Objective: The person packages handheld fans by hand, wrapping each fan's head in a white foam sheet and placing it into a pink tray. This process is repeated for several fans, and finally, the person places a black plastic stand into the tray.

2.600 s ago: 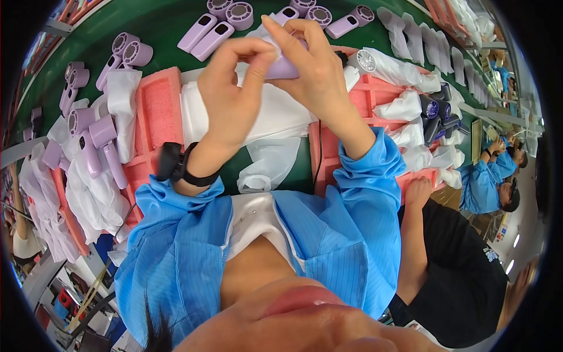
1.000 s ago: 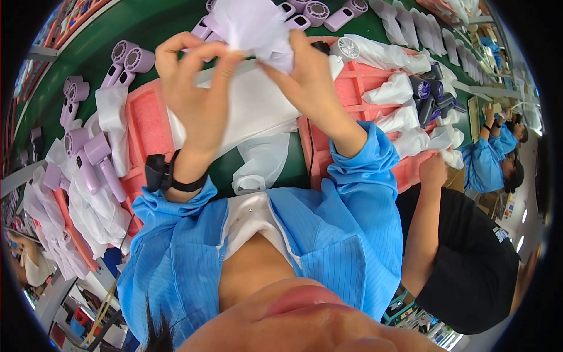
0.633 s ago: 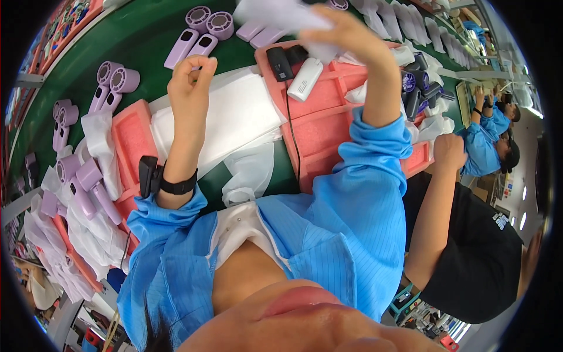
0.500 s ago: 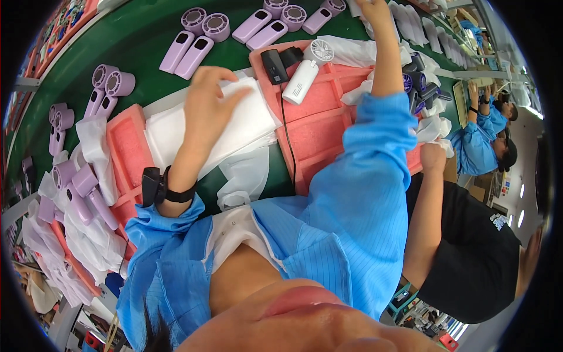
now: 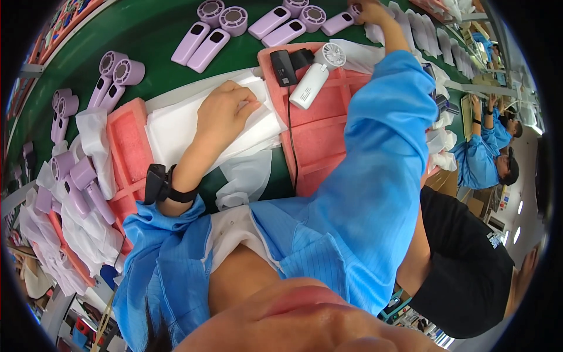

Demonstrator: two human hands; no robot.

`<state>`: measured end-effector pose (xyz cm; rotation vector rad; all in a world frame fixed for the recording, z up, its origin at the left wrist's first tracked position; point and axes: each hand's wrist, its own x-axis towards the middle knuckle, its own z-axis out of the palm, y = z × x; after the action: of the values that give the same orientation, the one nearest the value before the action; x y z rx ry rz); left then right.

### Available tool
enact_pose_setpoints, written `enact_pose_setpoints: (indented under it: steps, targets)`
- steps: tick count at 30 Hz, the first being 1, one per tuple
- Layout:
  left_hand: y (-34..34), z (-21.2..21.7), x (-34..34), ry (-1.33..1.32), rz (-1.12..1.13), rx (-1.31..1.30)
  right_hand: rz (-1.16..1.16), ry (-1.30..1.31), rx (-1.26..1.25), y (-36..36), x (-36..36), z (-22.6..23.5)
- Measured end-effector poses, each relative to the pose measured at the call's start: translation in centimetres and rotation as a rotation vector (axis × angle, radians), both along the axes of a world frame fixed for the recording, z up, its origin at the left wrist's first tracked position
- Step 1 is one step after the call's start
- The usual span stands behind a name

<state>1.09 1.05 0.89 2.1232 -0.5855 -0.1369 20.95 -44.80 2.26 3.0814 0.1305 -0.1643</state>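
At the far edge of the view, my right hand [image 5: 369,12] has its fingers round the round head of a purple handheld fan [image 5: 338,23], whose handle lies on the green table. My left hand [image 5: 226,114], a black band on its wrist, hovers over or rests on a stack of white sheets or sleeves [image 5: 176,132]. Its fingers are curled in toward the thumb, and nothing shows between them. Right of the stack, a white handheld fan [image 5: 311,85] lies on a pink foam tray [image 5: 316,138] beside a black device with a cable [image 5: 285,68].
More purple fans [image 5: 202,47] lie in pairs along the far side and at left. Another pink foam tray [image 5: 130,152] sits left of the stack, near fans on white wrapping [image 5: 88,234]. White sleeves [image 5: 431,38] line the far right. A co-worker in black [image 5: 463,264] stands close at right.
My right hand has closed on the head of the farthest-right purple fan. The fingers of my left hand, spread before, have curled in over the white stack. The view has shifted slightly.
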Motion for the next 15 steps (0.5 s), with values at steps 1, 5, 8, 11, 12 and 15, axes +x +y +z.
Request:
enact_pose_setpoints:
  steps: [1,5,8,11,12,15]
  targets:
    - [0.7,-0.3,0.4,0.103,0.019,-0.035,-0.097,0.193,-0.048,2.4,-0.1,2.5]
    - [2.1,1.1,1.6,0.121,0.004,-0.276,-0.181,-0.513,0.291,7.9,-8.0,12.7]
    - [2.4,2.6,1.7,0.187,0.042,-0.349,-0.078,-0.371,0.926,11.7,-13.3,15.0]
    - [2.6,3.7,1.3,0.228,0.067,-0.447,0.173,-0.316,0.871,17.7,-16.6,14.1]
    - [2.7,4.0,1.1,0.248,0.081,-0.51,0.189,-0.267,0.896,20.0,-17.7,13.8]
    - [2.8,6.0,0.0,0.262,0.141,-0.618,0.379,-0.178,0.813,23.0,-18.4,11.8]
